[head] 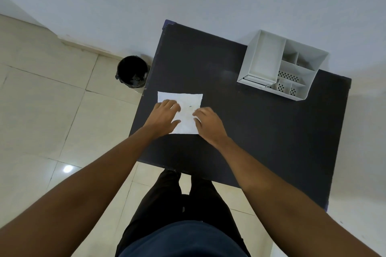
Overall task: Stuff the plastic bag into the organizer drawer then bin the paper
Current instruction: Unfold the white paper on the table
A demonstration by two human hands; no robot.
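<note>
Apparently nothing is put away yet. Left hand point(165, 116) and right hand point(207, 122) lie flat, fingers spread, on the white sheet point(183, 100) (paper or bag, unclear). Organizer point(282, 64) sits far right of the sheet; bin point(131, 71) far left, on the floor.

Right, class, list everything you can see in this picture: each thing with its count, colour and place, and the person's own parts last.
flat white sheet: one, white, near left part of the table, under both hands
white plastic desk organizer: one, white, far right of the table
dark rectangular table: one, dark, against the wall
round black waste bin: one, black, on the floor left of the table
left hand: one, flat on the sheet
right hand: one, flat on the sheet
</note>
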